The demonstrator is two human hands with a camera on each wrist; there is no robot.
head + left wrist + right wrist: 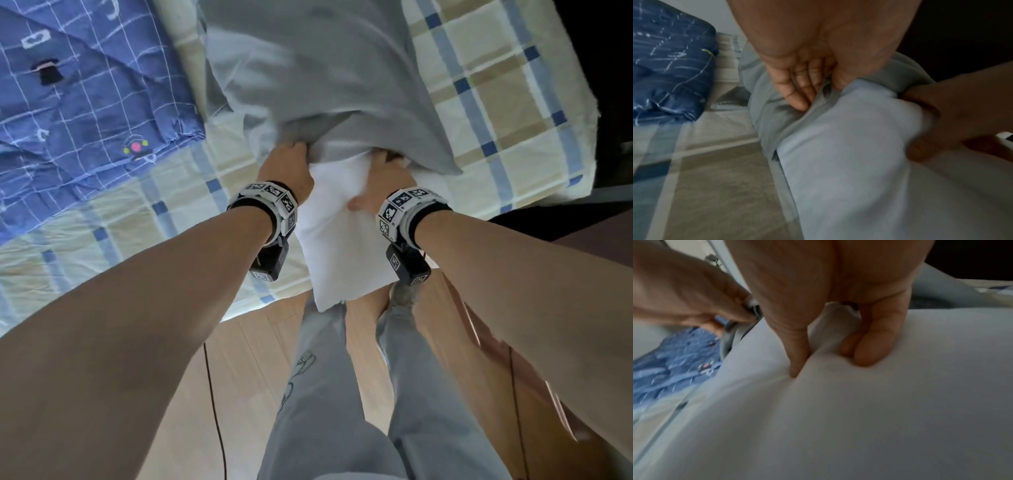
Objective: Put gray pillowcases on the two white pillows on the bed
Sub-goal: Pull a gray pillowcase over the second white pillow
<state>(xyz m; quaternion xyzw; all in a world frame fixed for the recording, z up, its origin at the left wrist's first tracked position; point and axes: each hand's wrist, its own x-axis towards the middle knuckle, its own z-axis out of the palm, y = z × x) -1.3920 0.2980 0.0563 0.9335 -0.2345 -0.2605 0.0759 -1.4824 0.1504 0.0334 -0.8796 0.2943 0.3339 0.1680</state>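
Observation:
A gray pillowcase (342, 68) lies along the bed, with the far end of a white pillow (342, 246) inside its opening. The pillow's near end sticks out past the bed edge. My left hand (291, 161) grips the left side of the pillowcase's open hem; in the left wrist view the left hand (818, 95) pinches the gray cloth (766, 100) beside the pillow (849, 154). My right hand (373, 181) holds the pillow at the opening. In the right wrist view my right hand (828, 360) pinches a fold of the pillow (838, 418) between thumb and fingers.
A blue patterned quilt (68, 102) is bunched on the bed's left. The plaid sheet (496, 102) shows on both sides of the pillowcase. I stand on a wooden floor (239, 377) at the bed edge. Brown wooden furniture (513, 342) is close on my right, and a thin cable (214, 394) crosses the floor.

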